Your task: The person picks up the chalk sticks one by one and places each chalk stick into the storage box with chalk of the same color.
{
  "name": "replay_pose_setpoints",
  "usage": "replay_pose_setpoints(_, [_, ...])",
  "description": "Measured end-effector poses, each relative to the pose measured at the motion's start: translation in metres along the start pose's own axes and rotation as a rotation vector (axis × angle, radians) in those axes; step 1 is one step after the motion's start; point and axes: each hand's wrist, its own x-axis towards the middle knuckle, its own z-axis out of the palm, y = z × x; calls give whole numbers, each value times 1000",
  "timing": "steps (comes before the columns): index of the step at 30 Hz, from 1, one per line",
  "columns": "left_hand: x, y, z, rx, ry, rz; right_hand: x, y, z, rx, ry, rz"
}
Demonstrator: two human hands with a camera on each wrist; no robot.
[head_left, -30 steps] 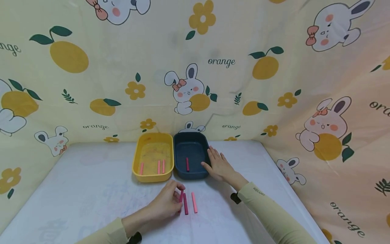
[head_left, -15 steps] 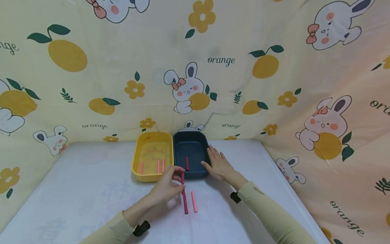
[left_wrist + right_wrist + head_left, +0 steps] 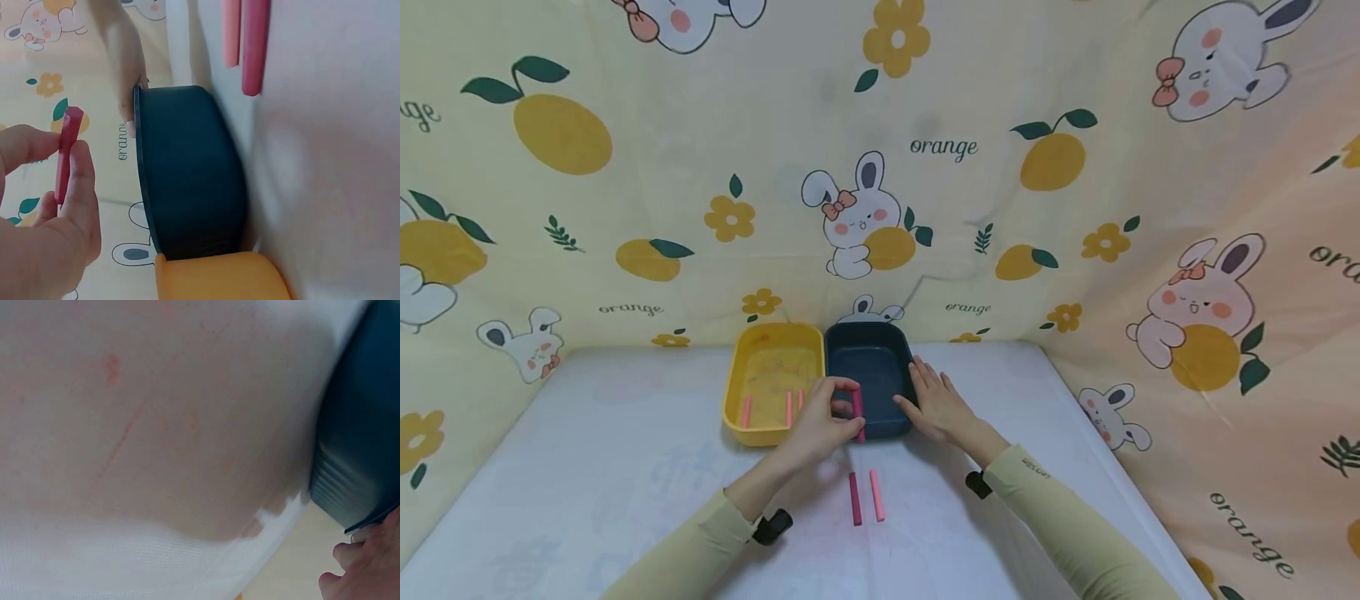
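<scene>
My left hand (image 3: 820,423) pinches a dark red crayon (image 3: 69,137) between thumb and fingers, above the front of the navy tray (image 3: 883,431). In the left wrist view the crayon is six-sided and clear of the tray. My right hand (image 3: 946,410) rests against the navy tray's right side, its fingers extended. The dark crayon seen inside that tray earlier is mostly hidden behind the left hand and its crayon. On the table in front lie another dark red crayon (image 3: 855,498) and a light pink crayon (image 3: 877,495), side by side.
Touching the navy tray on its left is a yellow tray (image 3: 756,437) holding several light pink crayons (image 3: 789,409). A patterned cloth (image 3: 745,150) hangs behind the white table (image 3: 587,483), which bears faint coloured marks.
My left hand has lifted the dark red crayon off the table and carried it forward, from beside the loose crayons to the navy tray. The right hand has stayed at the tray's side.
</scene>
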Motion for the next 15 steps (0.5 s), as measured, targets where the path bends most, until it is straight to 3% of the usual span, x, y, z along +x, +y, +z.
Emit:
replay_pose_setpoints(10, [26,-10,15,16,19,27,-1,0,0,-14,1,0])
replay_pose_setpoints(15, [38,-12,18,21,14,6,0,-1,-2,-9,-9,2])
